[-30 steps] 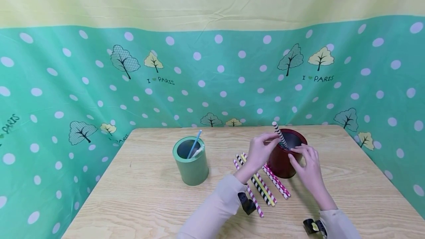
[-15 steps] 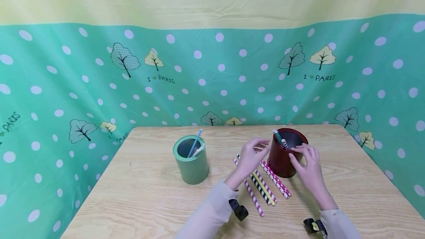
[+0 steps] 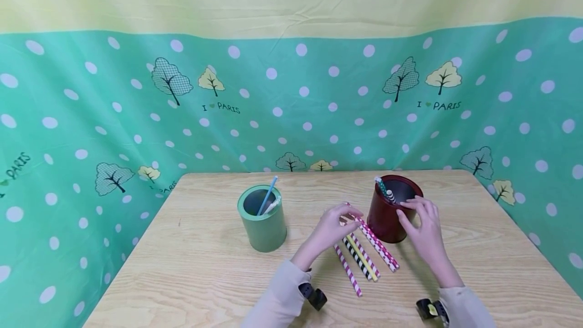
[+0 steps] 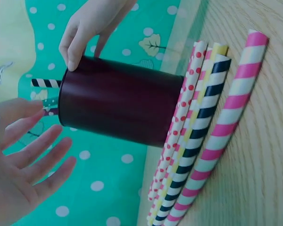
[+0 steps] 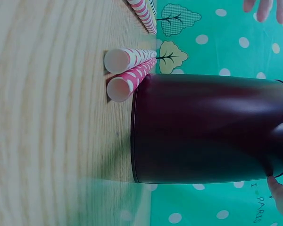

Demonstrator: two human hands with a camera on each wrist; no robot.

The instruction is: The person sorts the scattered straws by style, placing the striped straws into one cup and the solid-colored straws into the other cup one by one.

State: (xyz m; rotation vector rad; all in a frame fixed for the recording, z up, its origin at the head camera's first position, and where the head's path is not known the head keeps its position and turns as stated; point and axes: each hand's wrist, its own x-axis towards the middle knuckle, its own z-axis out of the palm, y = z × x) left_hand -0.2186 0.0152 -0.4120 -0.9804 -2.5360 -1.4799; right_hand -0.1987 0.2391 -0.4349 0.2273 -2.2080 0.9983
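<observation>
Dark red cup [image 4: 118,110] beside striped straws [image 4: 198,127]

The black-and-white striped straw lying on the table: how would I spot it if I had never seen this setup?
Find the dark red cup on the right half of the wooden table; a row of paper straws lies flat just left of its base. Among them, the black-and-white striped straw lies between a yellow straw and a pink-striped straw, the only black one there.

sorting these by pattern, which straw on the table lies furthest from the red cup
The pink-and-white striped straw, lying alone at the left edge of the row. The black-striped straw and the others lie between it and the dark red cup.
</observation>
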